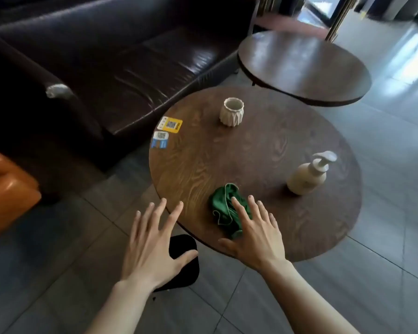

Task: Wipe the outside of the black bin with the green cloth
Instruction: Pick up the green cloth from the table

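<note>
Task is at the very start: no wiping yet, cloth not picked up. Green cloth (223, 208) lies crumpled on the round wooden worktop (299, 225), near the worktop's near edge. Right hand (253, 235) is flat over the cloth's right side, fingers (239, 210) spread and extended, overlapping the fabric but not closed on it; actual contact can't be confirmed, nothing is held. Left hand (150, 247) hovers off the worktop's near-left edge, fingers splayed wide, empty. Black bin (186, 273) sits on the tiled floor directly below that near-left edge, partly hidden by the left hand and the worktop's rim; only its dark top and rounded corners show, so its contents and outer walls can't be read. Left to do, as judged: close on the cloth, bring it down to the bin, wipe the outer sides all round. Other containers: a ribbed cream cup (231, 111) stands toward the worktop's far side, upright, interior looks empty as far as visible; a cream pump bottle (308, 175) stands toward the worktop's right side, upright, fill level not visible. Two QR stickers (165, 132) sit at the worktop's left edge. Second round table (304, 66) beyond the worktop, nothing on it.
</note>
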